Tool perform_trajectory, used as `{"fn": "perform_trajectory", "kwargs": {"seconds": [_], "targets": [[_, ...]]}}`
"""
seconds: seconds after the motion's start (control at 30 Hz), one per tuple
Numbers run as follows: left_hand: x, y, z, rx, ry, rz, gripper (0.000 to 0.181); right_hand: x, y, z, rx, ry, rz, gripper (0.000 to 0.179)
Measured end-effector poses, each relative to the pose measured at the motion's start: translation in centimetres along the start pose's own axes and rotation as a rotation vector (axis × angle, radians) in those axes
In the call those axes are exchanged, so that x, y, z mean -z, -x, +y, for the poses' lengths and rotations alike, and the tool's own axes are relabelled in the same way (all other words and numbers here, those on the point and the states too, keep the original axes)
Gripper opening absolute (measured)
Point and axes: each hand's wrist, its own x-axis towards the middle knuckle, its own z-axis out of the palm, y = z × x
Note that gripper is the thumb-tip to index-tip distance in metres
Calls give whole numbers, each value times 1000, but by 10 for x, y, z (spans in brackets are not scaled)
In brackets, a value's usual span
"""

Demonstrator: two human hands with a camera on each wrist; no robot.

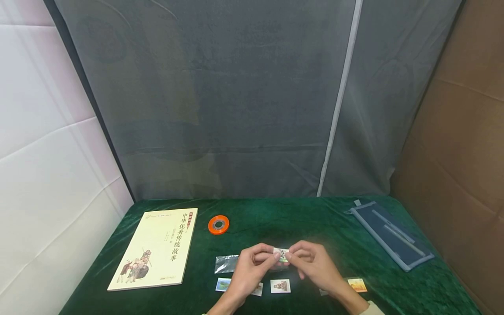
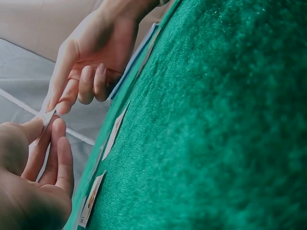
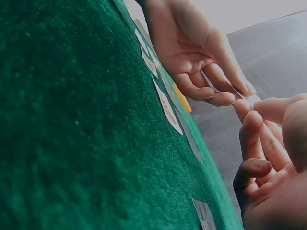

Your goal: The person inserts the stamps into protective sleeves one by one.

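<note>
A small postage stamp (image 1: 281, 254) with a pale edge, dark marks and some green is held up over the table, pinched from both sides. On its left, my left hand (image 1: 251, 270) grips one edge between thumb and forefinger. The thumb and forefinger of my right hand (image 1: 317, 265) pinch the opposite edge. Below the hands lies a stamp with a seated figure (image 1: 280, 286). A blue-green stamp (image 1: 223, 284) and a partly covered stamp (image 1: 257, 289) are by the left wrist. An orange-yellow stamp (image 1: 357, 285) lies beside the right wrist, which mostly hides another stamp (image 1: 323, 292).
A clear plastic sleeve (image 1: 226, 264) lies partly behind the left hand. Farther back sits an orange tape roll (image 1: 218, 225). A cream book (image 1: 157, 249) lies at the left, and a blue zip pouch (image 1: 390, 236) at the right, on green cloth (image 1: 275, 218).
</note>
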Motion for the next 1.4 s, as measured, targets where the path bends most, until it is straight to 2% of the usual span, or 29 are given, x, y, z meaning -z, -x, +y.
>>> {"fn": "perform_trajectory", "kwargs": {"seconds": [0.37, 0.83, 1.03, 1.17, 1.3, 1.4], "targets": [[-1, 1, 0, -11, 20, -25, 22, 3, 0, 0, -10, 41, -35, 12], [-1, 2, 2, -2, -18, -19, 21, 3, 0, 0, 14, 72, -42, 11], [-2, 3, 2, 2, -103, -19, 20, 4, 0, 1, 6, 88, -37, 9], [-3, 3, 2, 3, -152, -29, 20, 7, -1, -1, 34, 106, -55, 9], [-4, 3, 4, -28, -235, -18, 16, 15, 2, -4, 66, 144, -62, 7], [-7, 2, 5, -73, -303, -43, 13, 24, 8, -5, 81, 192, -66, 6]]}}
